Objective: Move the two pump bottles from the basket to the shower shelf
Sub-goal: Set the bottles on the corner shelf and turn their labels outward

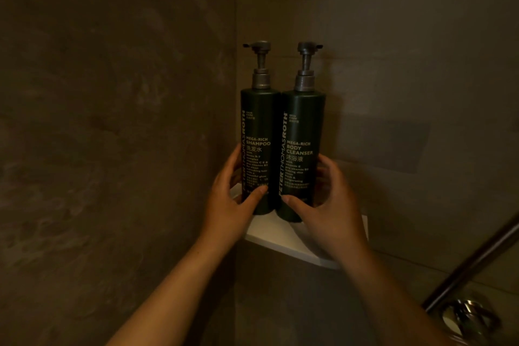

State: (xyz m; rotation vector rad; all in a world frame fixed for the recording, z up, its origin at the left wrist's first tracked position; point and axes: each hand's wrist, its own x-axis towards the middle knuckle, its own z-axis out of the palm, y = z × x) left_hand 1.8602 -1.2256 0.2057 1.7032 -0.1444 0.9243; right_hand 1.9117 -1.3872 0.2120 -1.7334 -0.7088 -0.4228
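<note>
Two dark green pump bottles stand upright side by side on a white corner shelf (283, 239) in the shower. The shampoo bottle (257, 126) is on the left and the body cleanser bottle (304, 126) touches it on the right. My left hand (233, 199) wraps the lower part of the shampoo bottle, thumb on its front. Around the lower part of the body cleanser bottle curls my right hand (328, 205), thumb on its front too. Their grey pump heads point outward, left and right. No basket is in view.
Dark stone-look walls meet in the corner behind the shelf. A metal rail (471, 261) runs diagonally at the lower right, with a chrome tap fitting (466, 317) below it.
</note>
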